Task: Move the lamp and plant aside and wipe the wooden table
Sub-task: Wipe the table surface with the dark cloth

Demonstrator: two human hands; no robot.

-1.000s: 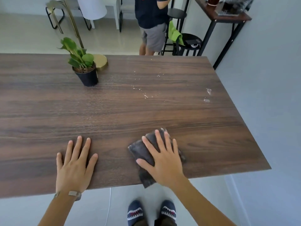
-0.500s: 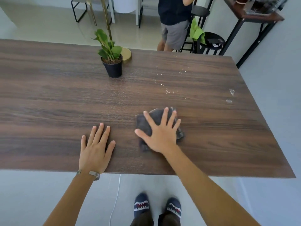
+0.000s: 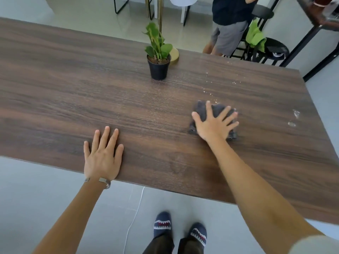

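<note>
Right hand (image 3: 213, 125) flat on cloth (image 3: 218, 110) (dark grey), wooden table (image 3: 73, 99)

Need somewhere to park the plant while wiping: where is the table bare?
Bare: the whole stretch left of the plant and beyond the left hand. Crowded: the right side, with right hand on the cloth amid droplets.

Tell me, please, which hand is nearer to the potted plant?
Right. The right hand, pressing the cloth, is right of the potted plant; the left hand lies flat near the table's front edge.
</note>
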